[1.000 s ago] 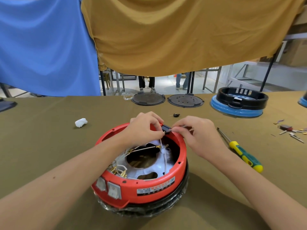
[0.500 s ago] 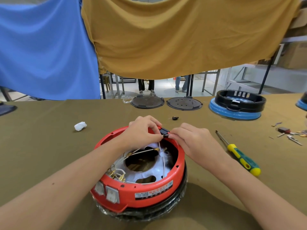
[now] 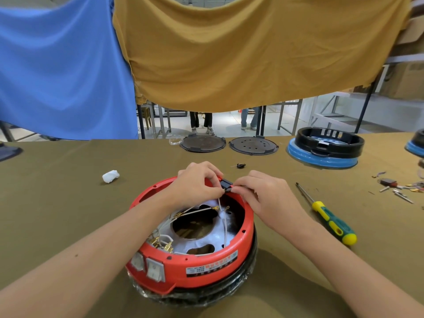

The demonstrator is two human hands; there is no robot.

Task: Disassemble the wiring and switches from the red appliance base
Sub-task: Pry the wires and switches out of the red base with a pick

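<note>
The red appliance base (image 3: 206, 269) sits upside down on the table in front of me, on a black plastic-wrapped ring. Two white rocker switches (image 3: 148, 266) are set in its near left side. White wires (image 3: 220, 216) with brass terminals run across the open inside. At the far rim a small black part (image 3: 226, 183) sits in the red wall. My left hand (image 3: 197, 184) pinches it from the left, my right hand (image 3: 263, 193) pinches it from the right.
A yellow-green screwdriver (image 3: 330, 222) lies right of the base. Loose terminals and small parts (image 3: 399, 188) lie far right. A blue-and-black base (image 3: 325, 149), two dark round plates (image 3: 227, 144), a small black piece (image 3: 241, 165) and a white wad (image 3: 110, 176) lie farther back.
Both hands stay at the black part on the far rim; their fingers have closed in slightly around it. The view has shifted a little.
</note>
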